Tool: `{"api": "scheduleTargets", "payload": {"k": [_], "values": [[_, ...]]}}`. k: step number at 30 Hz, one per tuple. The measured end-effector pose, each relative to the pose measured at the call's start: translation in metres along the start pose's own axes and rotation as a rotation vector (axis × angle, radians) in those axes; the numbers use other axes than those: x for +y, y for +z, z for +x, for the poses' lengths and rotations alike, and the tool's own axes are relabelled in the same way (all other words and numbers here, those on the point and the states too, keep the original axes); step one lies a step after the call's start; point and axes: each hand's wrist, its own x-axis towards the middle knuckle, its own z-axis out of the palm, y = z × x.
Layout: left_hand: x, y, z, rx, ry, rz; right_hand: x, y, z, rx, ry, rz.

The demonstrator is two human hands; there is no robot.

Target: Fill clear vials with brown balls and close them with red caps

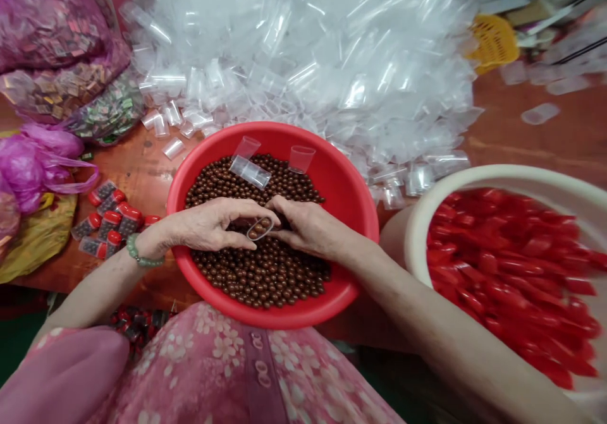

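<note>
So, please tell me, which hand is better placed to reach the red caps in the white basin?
Probably the right hand: it lies on the same side as the white basin of red caps. The left hand, at the clear plastic tube, comes from the far side of the red basin.

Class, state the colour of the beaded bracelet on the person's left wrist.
The beaded bracelet is pale jade green, seen best in the head view.

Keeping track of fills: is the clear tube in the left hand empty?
Not empty: brown balls show through the wall of the clear tube, which is pinched by the left hand.
</note>
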Motion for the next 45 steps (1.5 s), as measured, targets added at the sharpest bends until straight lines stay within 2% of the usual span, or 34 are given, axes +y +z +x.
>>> {"api": "scheduleTargets", "payload": {"k": [7, 11, 14, 17, 20, 25, 32, 37, 45], "values": [[0.012, 0.018, -0.007, 0.068, -0.084, -0.314, -0.005, 0.006, 0.007, -0.011, -0.007, -0.158], [0.011, 0.027, -0.009, 0.177, -0.087, -0.509, -0.011, 0.004, 0.003, -0.021, -0.03, -0.2], [0.008, 0.034, -0.011, 0.265, -0.082, -0.616, -0.018, -0.005, -0.007, -0.022, -0.033, -0.232], [0.007, 0.039, -0.016, 0.342, -0.101, -0.662, -0.028, -0.024, -0.02, 0.084, -0.03, -0.224], [0.008, 0.041, -0.02, 0.316, -0.133, -0.664, -0.042, -0.047, -0.025, 0.197, -0.105, -0.052], [0.006, 0.042, -0.019, 0.313, -0.128, -0.638, -0.065, -0.066, -0.008, 0.11, -0.246, 0.237], [0.001, 0.04, -0.019, 0.283, -0.068, -0.53, -0.074, -0.063, 0.021, -0.023, -0.319, 0.254], [-0.003, 0.038, -0.019, 0.258, -0.097, -0.609, -0.069, -0.056, 0.03, -0.049, -0.301, 0.253], [-0.004, 0.039, -0.019, 0.29, -0.125, -0.742, -0.064, -0.047, 0.035, -0.102, -0.205, 0.421]]}}
